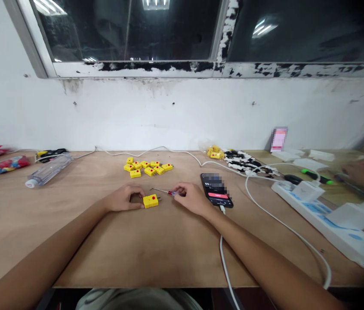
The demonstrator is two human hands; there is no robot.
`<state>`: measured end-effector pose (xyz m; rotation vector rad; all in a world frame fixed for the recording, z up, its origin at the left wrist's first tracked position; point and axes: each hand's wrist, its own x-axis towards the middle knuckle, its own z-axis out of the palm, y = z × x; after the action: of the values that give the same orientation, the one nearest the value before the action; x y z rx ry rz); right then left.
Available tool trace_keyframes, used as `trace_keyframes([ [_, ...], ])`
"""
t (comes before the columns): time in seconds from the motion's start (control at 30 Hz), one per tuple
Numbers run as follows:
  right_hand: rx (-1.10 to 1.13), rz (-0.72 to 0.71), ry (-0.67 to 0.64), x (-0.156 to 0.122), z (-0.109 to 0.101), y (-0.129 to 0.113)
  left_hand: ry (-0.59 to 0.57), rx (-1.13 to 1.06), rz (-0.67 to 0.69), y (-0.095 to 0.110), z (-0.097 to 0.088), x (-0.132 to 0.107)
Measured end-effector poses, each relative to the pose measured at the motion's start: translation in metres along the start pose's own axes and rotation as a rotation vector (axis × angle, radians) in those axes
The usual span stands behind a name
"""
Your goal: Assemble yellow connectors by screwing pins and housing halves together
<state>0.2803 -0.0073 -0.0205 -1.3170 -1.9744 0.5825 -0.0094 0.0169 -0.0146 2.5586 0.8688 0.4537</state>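
Nearest is the bare brown wood-look tabletop (pixel 120 258). On it, in front of the person, sits a small yellow rectangular block with a red dot (pixel 150 201), probably plastic, its metal prongs facing right. The left hand (pixel 122 199) is curled, thumb and fingertips pinching the block's left end. It should prove light and stiff, perhaps a little slick on its flat faces; the firmest hold would be across the long sides or at that prong-free end — the thin prongs look the likeliest part to bend.

The right hand (pixel 192 198) is closed around the red handle of a slim metal-shafted screwdriver (pixel 170 192), whose tip points left, just beyond the block and apart from it. Beside the right hand lies a black rectangular phone (pixel 216 189), a white cable (pixel 223 254) plugged into its near end.

Farther back is a loose cluster of similar yellow red-dotted blocks (pixel 150 172), with a clear plastic bottle with a white cap (pixel 51 170) well to the left. Behind everything — a stained white wall (pixel 120 112).
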Motion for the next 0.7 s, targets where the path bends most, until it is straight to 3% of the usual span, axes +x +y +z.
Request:
trace_keyframes([
  [0.5,0.157,-0.1,0.368,0.001,-0.0055,-0.0058,0.009,0.003,0.009,0.0043,-0.0015,-0.0002],
  [0.7,0.207,-0.157,0.412,-0.0006,-0.0049,-0.0052,0.007,-0.029,0.003,0.0063,0.001,-0.0005],
])
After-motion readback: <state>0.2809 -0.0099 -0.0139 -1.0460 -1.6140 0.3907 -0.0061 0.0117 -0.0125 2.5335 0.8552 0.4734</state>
